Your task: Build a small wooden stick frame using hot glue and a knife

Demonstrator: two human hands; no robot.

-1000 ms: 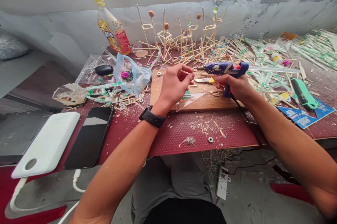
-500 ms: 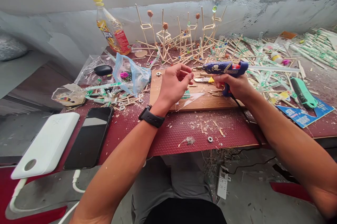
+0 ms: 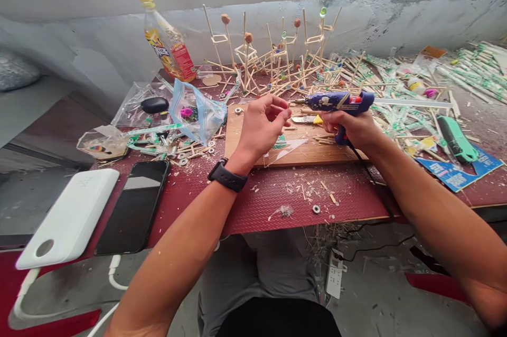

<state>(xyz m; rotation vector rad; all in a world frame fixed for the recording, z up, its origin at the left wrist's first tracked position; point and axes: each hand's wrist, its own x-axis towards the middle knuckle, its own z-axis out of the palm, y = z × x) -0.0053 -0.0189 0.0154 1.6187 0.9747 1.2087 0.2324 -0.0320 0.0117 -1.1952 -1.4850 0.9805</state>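
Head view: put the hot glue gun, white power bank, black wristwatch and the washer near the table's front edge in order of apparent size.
1. white power bank (nearness may enlarge it)
2. hot glue gun
3. black wristwatch
4. washer

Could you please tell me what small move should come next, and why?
Perhaps the right hand should gently squeeze its hot-glue gun: a clear glue stick protrudes behind, and the nozzle sits close to the curled left hand.
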